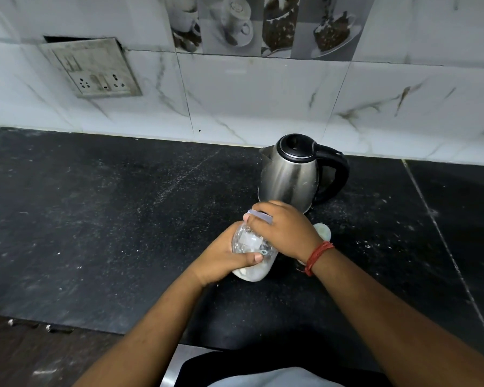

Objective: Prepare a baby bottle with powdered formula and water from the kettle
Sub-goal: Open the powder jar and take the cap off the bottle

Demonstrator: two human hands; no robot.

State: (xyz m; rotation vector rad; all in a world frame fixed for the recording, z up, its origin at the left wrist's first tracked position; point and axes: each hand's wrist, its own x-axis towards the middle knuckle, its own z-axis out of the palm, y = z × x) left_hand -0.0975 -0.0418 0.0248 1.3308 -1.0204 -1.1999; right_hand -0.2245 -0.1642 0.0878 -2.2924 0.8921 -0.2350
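A clear baby bottle (248, 243) with milky white liquid at its bottom stands on the black counter (95, 219), tilted slightly away from me. My left hand (224, 258) wraps around its body. My right hand (282, 227) grips the pale blue cap ring (260, 215) on top of it. A steel kettle (289, 177) with a black lid and handle stands just behind the hands, spout to the left. A pale rounded object (323, 230), partly hidden by my right wrist, lies beside the bottle.
A tiled wall runs along the back of the counter, with a switch and socket plate (92, 68) at upper left. White powder specks dot the counter. A joint line (442, 236) crosses the counter at right. The counter's front edge runs at lower left.
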